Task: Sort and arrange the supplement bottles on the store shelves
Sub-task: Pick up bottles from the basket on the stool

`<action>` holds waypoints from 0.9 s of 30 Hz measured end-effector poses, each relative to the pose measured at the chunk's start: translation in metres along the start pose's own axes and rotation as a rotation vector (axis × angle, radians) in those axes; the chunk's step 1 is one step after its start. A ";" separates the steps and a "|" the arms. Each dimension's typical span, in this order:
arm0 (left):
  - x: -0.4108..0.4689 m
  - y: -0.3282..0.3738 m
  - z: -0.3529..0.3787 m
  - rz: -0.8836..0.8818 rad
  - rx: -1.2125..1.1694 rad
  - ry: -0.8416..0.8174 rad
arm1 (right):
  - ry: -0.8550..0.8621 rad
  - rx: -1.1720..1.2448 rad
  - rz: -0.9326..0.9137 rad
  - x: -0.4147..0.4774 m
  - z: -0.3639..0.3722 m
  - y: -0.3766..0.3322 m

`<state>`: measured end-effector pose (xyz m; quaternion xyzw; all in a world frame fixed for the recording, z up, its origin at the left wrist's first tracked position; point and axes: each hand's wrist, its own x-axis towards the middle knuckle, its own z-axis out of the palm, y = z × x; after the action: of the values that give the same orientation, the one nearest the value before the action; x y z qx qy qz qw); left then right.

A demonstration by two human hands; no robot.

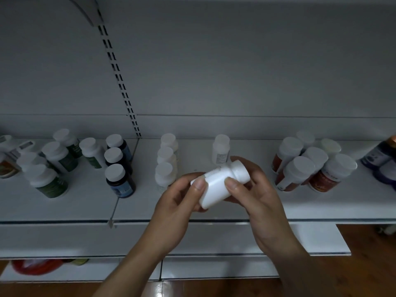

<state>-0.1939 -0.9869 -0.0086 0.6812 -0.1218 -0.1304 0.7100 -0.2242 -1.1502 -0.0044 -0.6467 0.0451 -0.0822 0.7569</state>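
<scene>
Head view: the left hand (182,200) and right hand (257,196) are pinching a white supplement bottle (220,186), tilted, at centre frame above the shelf (64,206). With thumbs only lightly gripping its smooth side, I judge it is risking slipping and toppling the row of white bottles (166,159) just left.

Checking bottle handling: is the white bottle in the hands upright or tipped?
Tipped: left hand and right hand hold the white bottle on its side, cap toward upper right.
</scene>
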 end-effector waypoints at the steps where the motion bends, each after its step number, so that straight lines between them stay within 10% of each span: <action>1: 0.000 0.000 0.000 0.001 -0.001 -0.005 | 0.007 -0.007 0.002 0.001 0.001 0.000; 27: 0.008 -0.010 0.003 -0.038 0.087 -0.036 | 0.017 -0.068 0.011 0.014 0.000 0.004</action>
<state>-0.1879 -0.9927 -0.0187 0.7109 -0.1274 -0.1507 0.6750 -0.2101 -1.1517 -0.0076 -0.6711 0.0579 -0.0821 0.7345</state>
